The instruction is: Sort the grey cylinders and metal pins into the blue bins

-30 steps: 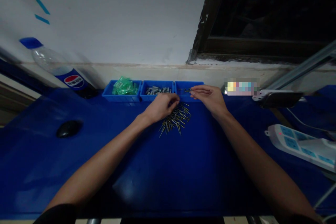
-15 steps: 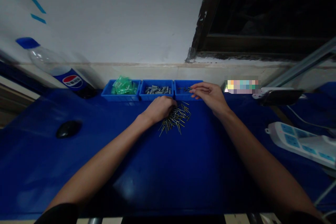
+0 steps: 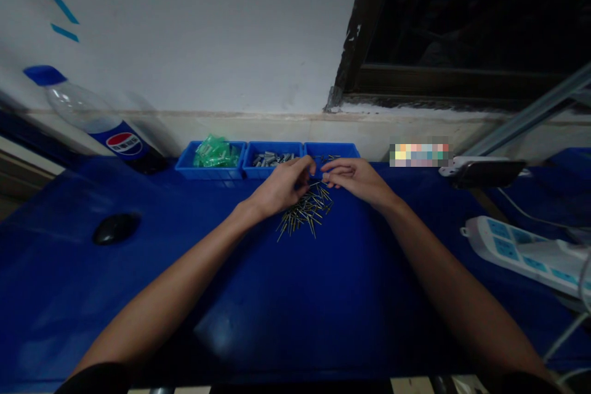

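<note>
A loose pile of thin metal rods (image 3: 305, 212), some with yellowish ends, lies on the blue table. My left hand (image 3: 285, 186) is over the pile's upper left part, its fingers curled; whatever they hold is hidden. Opposite it, close by, my right hand (image 3: 355, 180) hovers at the pile's far edge with thumb and fingers drawn together. A thin rod shows near those fingertips, but I cannot tell if it is gripped. Behind my hands, the right blue bin (image 3: 353, 151) has a few thin rods in it.
The middle blue bin (image 3: 249, 170) carries grey metal cylinders (image 3: 272, 159); green plastic pieces (image 3: 215, 152) fill the left blue bin (image 3: 184, 163). A cola bottle (image 3: 124, 141) and a black mouse (image 3: 115, 229) are at left. At right are a phone (image 3: 489, 173) and a power strip (image 3: 521, 246).
My right hand has come left and nearer from the right bin to the pile's far edge. My left hand has lifted slightly and turned, its fingers now closer to the right hand.
</note>
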Available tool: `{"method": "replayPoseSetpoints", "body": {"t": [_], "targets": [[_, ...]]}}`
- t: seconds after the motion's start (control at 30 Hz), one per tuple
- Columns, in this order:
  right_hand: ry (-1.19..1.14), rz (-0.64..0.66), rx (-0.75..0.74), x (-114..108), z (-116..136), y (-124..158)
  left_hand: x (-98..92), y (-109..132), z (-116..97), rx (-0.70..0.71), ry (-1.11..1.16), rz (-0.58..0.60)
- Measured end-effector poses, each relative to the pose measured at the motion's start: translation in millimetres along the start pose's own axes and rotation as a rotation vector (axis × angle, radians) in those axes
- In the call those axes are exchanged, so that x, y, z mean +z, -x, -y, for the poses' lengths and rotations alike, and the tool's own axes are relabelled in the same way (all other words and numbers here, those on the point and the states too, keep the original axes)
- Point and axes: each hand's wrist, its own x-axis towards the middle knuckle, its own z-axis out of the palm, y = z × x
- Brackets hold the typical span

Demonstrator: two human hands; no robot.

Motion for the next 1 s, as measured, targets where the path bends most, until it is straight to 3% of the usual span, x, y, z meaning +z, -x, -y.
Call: {"method": "replayPoseSetpoints", "body": {"t": [0.17,0.37,0.47,0.53,0.67,0.77,1.0], "targets": [[-0.064,0.124,-0.001,7,4,5,-0.3,-1,-6,-0.016,0.117,-0.020],[-0.111,0.127,0.009,9,1,4,-1.0,-1,-6,0.013,0.127,-0.055],[-0.088,0.064,-0.010,5,-3,1,-0.6,-1,-4,-0.004,0.056,-0.067],[-0.071,-0.048,-0.041,1,-5,-1,0.6,-1,-1,-0.006,-0.024,-0.030],[-0.100,-0.230,-0.054,-6,-6,-3,6.0,0,6,0.085,-0.141,0.156],[-0.101,-0.248,-0.036,-8,-5,-3,10.6,2,10,0.119,-0.185,0.247],[-0.062,-0.211,-0.042,-7,-4,-3,7.5,6,13,0.030,-0.270,0.276]]}}
